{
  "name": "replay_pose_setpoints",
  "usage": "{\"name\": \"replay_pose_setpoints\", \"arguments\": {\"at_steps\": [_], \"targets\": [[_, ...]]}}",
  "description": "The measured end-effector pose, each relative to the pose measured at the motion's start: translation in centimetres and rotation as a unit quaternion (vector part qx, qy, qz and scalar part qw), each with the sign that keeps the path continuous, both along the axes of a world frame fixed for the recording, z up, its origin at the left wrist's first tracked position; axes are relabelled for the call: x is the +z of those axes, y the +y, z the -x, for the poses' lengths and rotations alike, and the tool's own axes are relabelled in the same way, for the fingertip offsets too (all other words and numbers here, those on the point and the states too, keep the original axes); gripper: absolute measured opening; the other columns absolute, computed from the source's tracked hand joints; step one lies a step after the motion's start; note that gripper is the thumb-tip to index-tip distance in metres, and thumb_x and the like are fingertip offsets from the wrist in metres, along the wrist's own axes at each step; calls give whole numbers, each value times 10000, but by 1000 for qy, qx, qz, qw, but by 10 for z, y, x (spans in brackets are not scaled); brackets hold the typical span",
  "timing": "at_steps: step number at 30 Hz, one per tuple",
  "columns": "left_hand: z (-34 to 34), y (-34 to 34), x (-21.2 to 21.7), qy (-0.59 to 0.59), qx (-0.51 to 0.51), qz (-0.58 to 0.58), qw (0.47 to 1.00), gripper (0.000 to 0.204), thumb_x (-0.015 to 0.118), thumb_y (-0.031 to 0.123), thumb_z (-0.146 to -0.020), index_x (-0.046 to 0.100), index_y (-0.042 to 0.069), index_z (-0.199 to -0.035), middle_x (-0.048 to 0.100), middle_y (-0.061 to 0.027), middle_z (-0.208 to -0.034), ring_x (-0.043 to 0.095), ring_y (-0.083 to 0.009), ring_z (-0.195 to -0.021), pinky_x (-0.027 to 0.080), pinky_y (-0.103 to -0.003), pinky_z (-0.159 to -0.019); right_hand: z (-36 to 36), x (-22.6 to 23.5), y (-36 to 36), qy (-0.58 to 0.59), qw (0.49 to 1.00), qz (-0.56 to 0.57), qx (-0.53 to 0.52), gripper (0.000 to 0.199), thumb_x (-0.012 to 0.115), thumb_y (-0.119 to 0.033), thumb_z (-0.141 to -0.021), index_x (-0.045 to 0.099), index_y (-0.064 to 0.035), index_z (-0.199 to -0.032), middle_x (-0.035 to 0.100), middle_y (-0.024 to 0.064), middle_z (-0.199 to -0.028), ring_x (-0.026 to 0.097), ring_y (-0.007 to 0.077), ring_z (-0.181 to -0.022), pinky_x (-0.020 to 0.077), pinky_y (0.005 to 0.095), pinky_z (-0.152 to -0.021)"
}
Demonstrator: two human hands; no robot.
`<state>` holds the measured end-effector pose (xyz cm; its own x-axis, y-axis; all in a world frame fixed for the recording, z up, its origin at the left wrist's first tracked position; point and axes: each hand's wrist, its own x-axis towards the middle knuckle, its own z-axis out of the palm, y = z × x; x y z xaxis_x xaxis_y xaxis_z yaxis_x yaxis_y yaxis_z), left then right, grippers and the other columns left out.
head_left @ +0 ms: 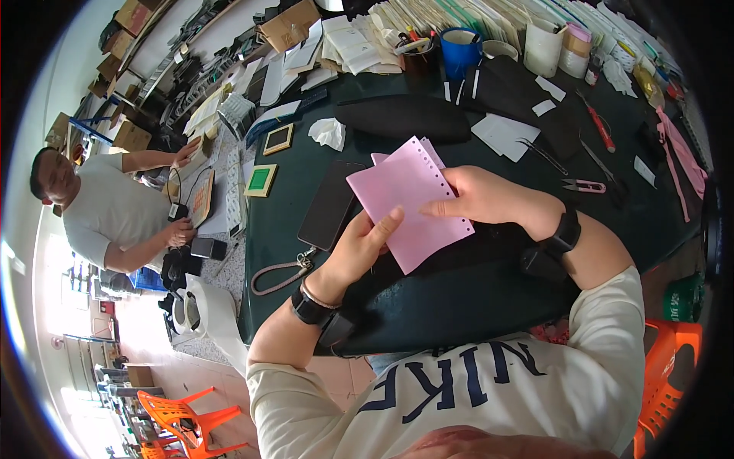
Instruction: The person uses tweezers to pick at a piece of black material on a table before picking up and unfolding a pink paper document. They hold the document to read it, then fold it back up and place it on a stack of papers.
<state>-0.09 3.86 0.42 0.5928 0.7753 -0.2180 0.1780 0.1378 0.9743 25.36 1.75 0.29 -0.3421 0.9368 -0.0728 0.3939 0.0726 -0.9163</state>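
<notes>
Between my two hands is a pink sheet of paper (405,199) with a row of punched holes along its right edge. Another pink layer shows behind its top. My left hand (361,249) grips the lower left side, thumb on the front. On the right side, my right hand (478,197) pinches the holed edge, its thumb also lying on the front. The fingers behind the paper are mostly hidden. A dark smartphone (329,206) lies on the table just left of the paper, with a grey wrist strap (277,277) near its lower end.
On the dark green table (451,294) lie a black padded piece (405,118), crumpled tissue (327,134), white paper (506,138), tweezers (543,155), thread snips (583,186) and a red-handled tool (600,128). A blue mug (461,53) stands at the back. A co-worker (115,203) is at the left.
</notes>
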Motion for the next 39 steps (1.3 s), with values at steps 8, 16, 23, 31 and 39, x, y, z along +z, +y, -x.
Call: {"name": "replay_pose_setpoints", "arguments": {"at_steps": [8, 16, 23, 31, 39], "targets": [[6, 23, -10, -15, 56, -8, 998, 538, 374, 476, -1092, 507, 14, -1335, 374, 42, -675, 308, -58, -596, 270, -224, -539, -10, -4, 17, -169, 972, -82, -144, 474, 697, -421, -933, 639, -6, -1154, 677, 122, -881, 669, 235, -810, 521, 340, -769], [5, 30, -8, 58, 33, 20, 998, 498, 405, 442, -1092, 523, 16, -1322, 384, 44, -677, 314, -58, -598, 271, -228, -540, -11, -30, 18, -284, 926, -218, -122, 492, 711, -429, -914, 631, 24, -1086, 602, 165, -960, 618, 327, -897, 491, 408, -768], [4, 34, -11, 126, 88, -32, 988, 471, 466, 427, -1074, 548, 16, -1288, 444, 38, -711, 370, -60, -617, 310, -222, -552, -9, -30, 18, -237, 941, -222, -94, 414, 732, -348, -905, 650, 22, -1072, 563, 165, -938, 598, 323, -876, 483, 406, -764], [20, 42, -20, -93, -28, 39, 994, 479, 511, 419, -1056, 534, 15, -1313, 487, 34, -741, 404, -48, -643, 328, -209, -571, 2, -12, 17, -60, 987, -90, -117, 325, 720, -232, -909, 662, 31, -1091, 693, 185, -981, 680, 321, -840, 530, 364, -770], [3, 23, -11, -39, -17, -67, 997, 459, 707, 318, -967, 587, 1, -1276, 613, 28, -808, 498, -23, -699, 401, -199, -625, 25, -16, -7, 94, 984, -135, -69, 283, 683, -199, -953, 656, 11, -1140, 722, 124, -908, 697, 205, -816, 534, 308, -763]]}}
